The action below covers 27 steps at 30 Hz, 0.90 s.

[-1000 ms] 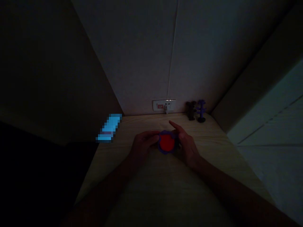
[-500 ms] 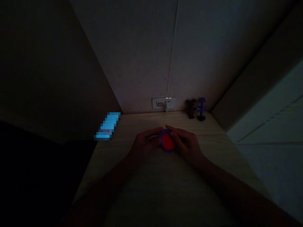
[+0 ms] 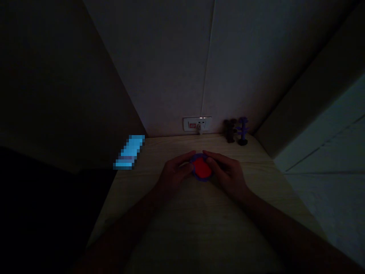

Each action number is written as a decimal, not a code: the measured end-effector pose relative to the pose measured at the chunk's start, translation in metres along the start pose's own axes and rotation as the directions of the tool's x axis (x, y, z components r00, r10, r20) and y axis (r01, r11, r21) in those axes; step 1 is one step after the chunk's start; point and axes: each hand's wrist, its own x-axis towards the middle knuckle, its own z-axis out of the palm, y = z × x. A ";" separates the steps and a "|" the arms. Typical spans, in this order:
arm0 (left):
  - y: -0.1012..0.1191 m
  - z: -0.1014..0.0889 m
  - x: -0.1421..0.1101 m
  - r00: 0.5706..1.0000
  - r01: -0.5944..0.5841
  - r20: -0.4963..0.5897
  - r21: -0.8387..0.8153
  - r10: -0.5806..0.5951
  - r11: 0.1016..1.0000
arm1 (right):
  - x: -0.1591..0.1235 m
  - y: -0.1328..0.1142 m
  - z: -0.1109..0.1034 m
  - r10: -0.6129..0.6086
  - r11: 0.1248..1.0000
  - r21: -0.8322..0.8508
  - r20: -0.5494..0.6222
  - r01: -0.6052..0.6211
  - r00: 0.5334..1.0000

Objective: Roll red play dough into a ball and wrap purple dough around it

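A flat, round red disc with a wavy purple-blue rim (image 3: 202,169) is held between both my hands over the table. My left hand (image 3: 176,169) grips its left edge, thumb on the near face and fingers reaching to the far side. On the opposite edge, my right hand (image 3: 226,169) presses its thumb near the upper right of the rim, with the fingers curled behind. The fingertips under and behind the disc are partly hidden. In this dim light I cannot make out what the disc is made of.
A pale wooden table (image 3: 199,228) meets the wall. A socket panel (image 3: 197,124) with a plug in it is just above the back edge. A small dark bear-like figure (image 3: 230,131) and a purple tree-like figure (image 3: 243,131) stand back right. A bright pixelated screen (image 3: 130,151) is at left.
The disc has shifted slightly upward and more of its red face shows. My right hand has moved a little up and right, its thumb nearer the rim. The left hand has barely moved.
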 end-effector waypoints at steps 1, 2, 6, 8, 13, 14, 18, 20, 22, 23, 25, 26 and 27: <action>0.000 -0.001 0.000 1.000 -0.004 0.010 0.017 0.004 1.000 | 0.000 -0.001 0.000 -0.044 0.998 -0.045 0.008 0.044 0.999; -0.001 -0.001 0.000 1.000 -0.011 0.020 0.039 0.011 0.999 | -0.001 -0.002 0.000 -0.091 0.992 -0.089 0.020 0.093 0.996; -0.002 -0.002 0.000 0.996 -0.069 0.062 0.111 0.062 0.991 | -0.002 -0.003 0.001 -0.148 0.976 -0.158 0.021 0.149 0.989; -0.002 -0.001 0.000 0.993 -0.094 0.078 0.139 0.084 0.986 | -0.001 -0.002 0.002 -0.085 0.988 -0.133 -0.023 0.081 0.996; 0.000 0.000 -0.001 0.992 -0.100 0.095 0.195 0.083 0.976 | 0.000 0.002 0.002 -0.095 0.991 -0.098 0.010 0.096 0.995; 0.000 0.000 -0.002 0.992 -0.097 0.101 0.203 0.078 0.974 | 0.001 0.001 0.001 -0.121 0.988 -0.091 0.038 0.124 0.992; 0.000 -0.001 -0.004 0.993 -0.085 0.095 0.223 0.065 0.971 | 0.002 0.001 0.000 -0.123 0.992 -0.025 0.098 0.126 0.988; 0.000 0.000 -0.005 0.994 -0.082 0.095 0.225 0.062 0.971 | 0.002 0.001 0.001 -0.069 0.998 -0.001 0.076 0.069 0.995; -0.001 0.000 -0.004 0.994 -0.083 0.083 0.222 0.066 0.971 | 0.002 0.003 0.002 -0.015 0.999 0.029 0.038 0.014 0.999; -0.002 0.000 -0.003 0.995 -0.087 0.064 0.217 0.075 0.972 | 0.001 0.004 0.002 0.011 0.999 0.048 0.020 -0.012 1.000; -0.004 0.000 -0.001 0.995 -0.096 0.006 0.197 0.097 0.976 | 0.001 0.005 0.003 0.074 0.993 0.091 0.001 -0.074 0.997; -0.005 0.000 0.001 0.994 -0.098 -0.019 0.187 0.104 0.977 | 0.001 0.004 0.004 0.106 0.988 0.113 0.000 -0.106 0.994; -0.005 -0.001 0.002 0.994 -0.097 -0.036 0.178 0.105 0.979 | 0.001 0.003 0.004 0.136 0.982 0.131 0.005 -0.135 0.991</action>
